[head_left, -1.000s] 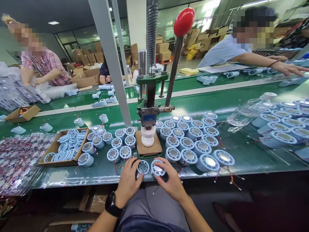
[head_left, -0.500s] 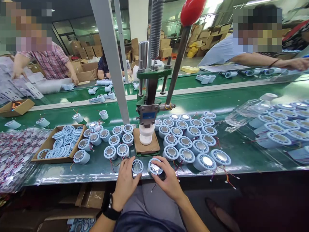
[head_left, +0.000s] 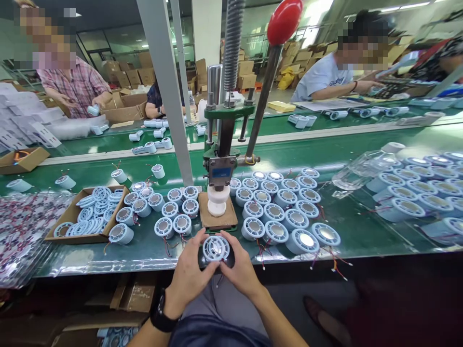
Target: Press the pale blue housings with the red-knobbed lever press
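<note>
Just in front of the hand press (head_left: 221, 166), both hands meet around one light-blue round piece. My left hand (head_left: 193, 265) has its thumb and fingers closed on a slotted light-blue ring (head_left: 210, 246), which overlaps the top of a light-blue cylindrical housing (head_left: 227, 250). My right hand (head_left: 241, 265) grips that housing from the right side, with thin wires hanging below. Whether the ring is seated flat cannot be made out. The white press head (head_left: 217, 202) stands over a brown pad (head_left: 208, 220) behind my fingers.
An open carton (head_left: 54, 236) of loose rings stands left. Similar housings (head_left: 277, 231) with trailing wires crowd both sides of the press, and more (head_left: 408, 207) stand far right beside a clear plastic bottle (head_left: 365, 166). The red-knobbed lever (head_left: 265, 91) rises above. Co-workers sit across the belt.
My two hands have come together, bringing the ring over the housing, which were apart before. Across the belt, the right co-worker's arm has drawn back and the left one now holds a blue part.
</note>
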A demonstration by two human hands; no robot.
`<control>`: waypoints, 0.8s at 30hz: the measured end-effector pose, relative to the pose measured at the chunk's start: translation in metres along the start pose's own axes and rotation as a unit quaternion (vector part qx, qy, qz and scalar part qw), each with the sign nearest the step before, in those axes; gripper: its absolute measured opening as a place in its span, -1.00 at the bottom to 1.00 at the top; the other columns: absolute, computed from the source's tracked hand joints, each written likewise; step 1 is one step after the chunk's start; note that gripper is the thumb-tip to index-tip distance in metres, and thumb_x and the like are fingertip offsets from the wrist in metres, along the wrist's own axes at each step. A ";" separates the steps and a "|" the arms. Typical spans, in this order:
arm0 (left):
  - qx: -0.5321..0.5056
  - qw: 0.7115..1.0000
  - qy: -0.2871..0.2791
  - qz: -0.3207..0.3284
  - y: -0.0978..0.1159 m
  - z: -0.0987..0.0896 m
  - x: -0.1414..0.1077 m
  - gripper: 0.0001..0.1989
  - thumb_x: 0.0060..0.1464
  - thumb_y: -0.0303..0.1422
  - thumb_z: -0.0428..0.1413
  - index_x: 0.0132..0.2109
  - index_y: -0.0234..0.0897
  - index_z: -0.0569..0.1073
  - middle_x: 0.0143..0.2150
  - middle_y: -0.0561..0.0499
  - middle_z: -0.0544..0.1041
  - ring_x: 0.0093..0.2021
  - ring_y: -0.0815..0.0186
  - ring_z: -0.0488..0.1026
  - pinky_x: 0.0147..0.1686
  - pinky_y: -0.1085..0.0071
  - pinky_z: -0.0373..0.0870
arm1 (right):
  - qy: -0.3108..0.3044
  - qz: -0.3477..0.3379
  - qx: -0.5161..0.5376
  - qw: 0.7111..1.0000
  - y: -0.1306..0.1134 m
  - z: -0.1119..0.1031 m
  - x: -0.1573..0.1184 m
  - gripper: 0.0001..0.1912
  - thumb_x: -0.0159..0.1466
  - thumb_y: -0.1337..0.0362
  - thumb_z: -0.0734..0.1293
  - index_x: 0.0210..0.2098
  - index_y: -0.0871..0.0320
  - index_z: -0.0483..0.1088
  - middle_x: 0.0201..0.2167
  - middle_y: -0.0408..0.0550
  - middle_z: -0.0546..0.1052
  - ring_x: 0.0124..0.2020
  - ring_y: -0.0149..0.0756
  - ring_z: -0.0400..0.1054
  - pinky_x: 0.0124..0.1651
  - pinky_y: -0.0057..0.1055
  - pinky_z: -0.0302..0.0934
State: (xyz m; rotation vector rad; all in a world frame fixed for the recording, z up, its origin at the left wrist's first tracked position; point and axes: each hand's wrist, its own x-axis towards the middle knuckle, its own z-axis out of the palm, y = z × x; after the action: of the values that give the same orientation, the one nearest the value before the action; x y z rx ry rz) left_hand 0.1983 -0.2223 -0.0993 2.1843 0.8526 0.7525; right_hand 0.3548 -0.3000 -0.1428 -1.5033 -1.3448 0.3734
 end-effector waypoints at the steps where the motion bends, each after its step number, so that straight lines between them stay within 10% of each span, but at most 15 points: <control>1: 0.018 1.000 -0.009 0.019 0.004 0.000 0.002 -0.34 0.09 -0.40 0.14 0.32 -0.24 0.16 0.14 -0.19 0.48 0.15 0.09 0.43 0.18 0.07 0.35 | 0.002 0.001 0.003 1.000 0.000 0.005 0.000 -0.31 0.11 0.44 0.29 0.24 0.14 0.19 0.10 0.05 0.42 0.12 -0.26 0.37 0.19 -0.33 0.31; 17: 0.006 0.996 0.064 -0.065 0.010 0.028 0.000 -0.37 0.01 -0.49 0.11 0.25 -0.25 0.22 0.16 -0.18 0.40 0.19 0.09 0.35 0.20 0.05 0.32 | 0.039 -0.038 -0.027 0.998 0.004 0.022 -0.002 -0.25 0.21 0.44 0.28 0.36 0.07 0.05 0.11 0.05 0.42 0.12 -0.23 0.36 0.16 -0.25 0.35; 24: -0.065 0.993 0.044 -0.088 0.004 0.043 0.000 -0.45 0.02 -0.47 0.05 0.21 -0.32 0.31 0.17 -0.22 0.44 0.19 0.09 0.39 0.21 0.09 0.31 | -0.124 -0.069 -0.174 0.975 -0.019 -0.019 0.011 -0.26 0.17 0.49 0.25 0.34 0.11 0.14 0.15 0.09 0.37 0.15 -0.14 0.31 0.15 -0.16 0.37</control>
State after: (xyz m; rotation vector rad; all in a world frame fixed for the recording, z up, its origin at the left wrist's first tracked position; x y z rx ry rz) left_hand 0.2298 -0.2399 -0.1225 1.9460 0.9977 0.7983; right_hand 0.3626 -0.3027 -0.1155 -1.6751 -1.7740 0.2499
